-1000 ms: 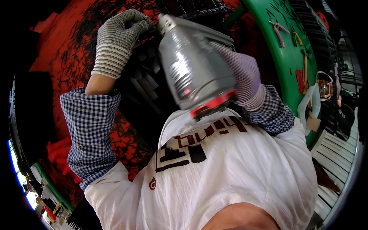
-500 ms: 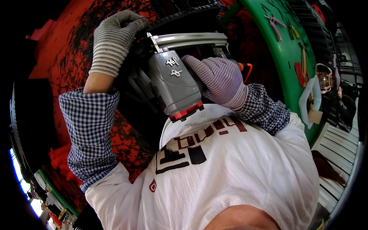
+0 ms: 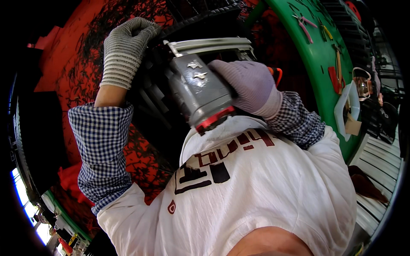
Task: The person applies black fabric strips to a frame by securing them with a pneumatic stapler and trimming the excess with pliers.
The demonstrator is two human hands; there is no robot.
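Note:
My right hand (image 3: 251,87), in a pale striped glove, is closed around the handle of a grey pneumatic staple gun (image 3: 200,87). A long silver magazine (image 3: 213,45) runs across the gun's far side, and its red-trimmed end points toward my chest. At the far left, my left hand (image 3: 127,46) wears a similar glove. Its fingers are bent together in a pinch beside the corner of a black piece with a woven, braided edge (image 3: 200,20). What lies between those fingertips is hidden. The gun's front end is close to this black piece.
Red cloth (image 3: 85,47) strewn with black strip scraps spreads at the left. To the right, a green table (image 3: 305,55) carries pink-handled pliers (image 3: 304,30), yellow-handled pliers (image 3: 327,33), a red-handled tool (image 3: 333,79) and a white tray (image 3: 340,113). White slats (image 3: 371,170) lie beyond.
The staple gun has swung, its red-trimmed end shifting right and slightly away; it is blurred. My right hand turned with it. My left hand has dropped slightly nearer, still pinched.

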